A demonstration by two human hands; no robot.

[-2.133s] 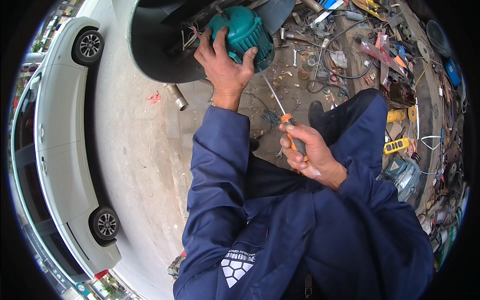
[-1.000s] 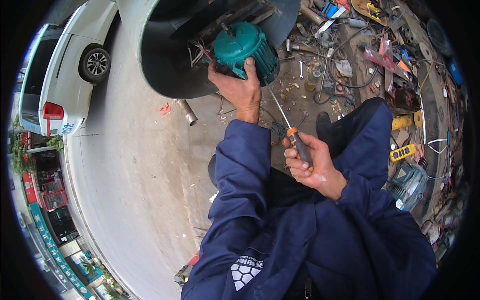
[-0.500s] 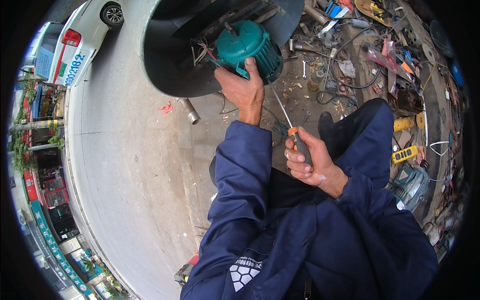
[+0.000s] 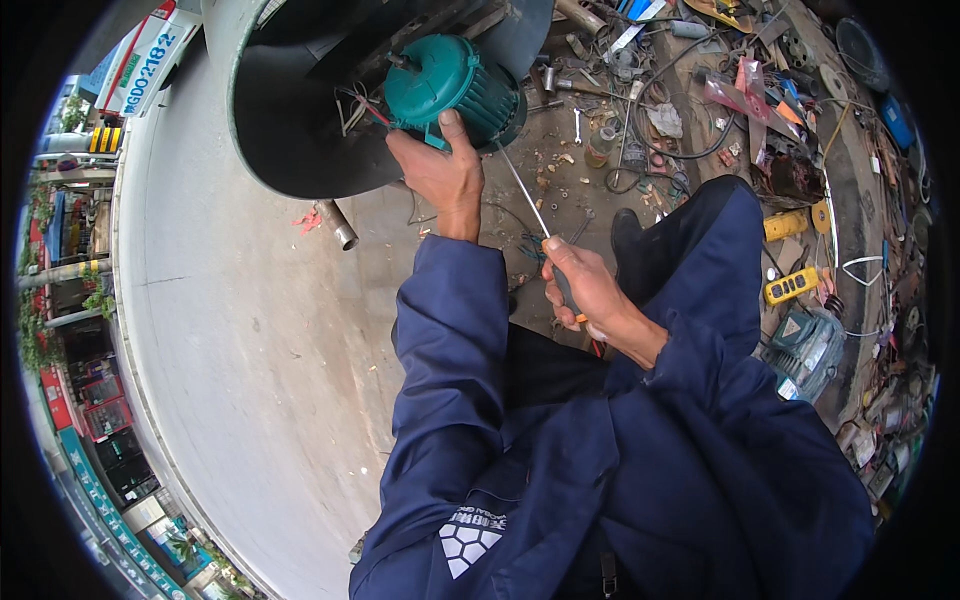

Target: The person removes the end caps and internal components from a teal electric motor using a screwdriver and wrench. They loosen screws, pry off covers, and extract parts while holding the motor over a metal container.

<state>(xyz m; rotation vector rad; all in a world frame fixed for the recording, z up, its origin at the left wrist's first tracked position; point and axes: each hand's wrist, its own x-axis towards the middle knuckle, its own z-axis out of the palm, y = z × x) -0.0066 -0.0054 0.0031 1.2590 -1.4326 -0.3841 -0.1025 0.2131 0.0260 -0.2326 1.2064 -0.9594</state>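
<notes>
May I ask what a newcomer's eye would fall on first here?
Probably the green electric motor at top centre, the left hand on it, at the mouth of a grey cylinder. Next, the screwdriver in the right hand, its shaft pointing toward the motor. On the right, a yellow push-button pendant stands out.

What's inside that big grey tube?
In the tube, wires show beside the teal electric motor at its opening. The motor and left hand cover whatever is behind them; the deepest part is too dark to tell.
</notes>
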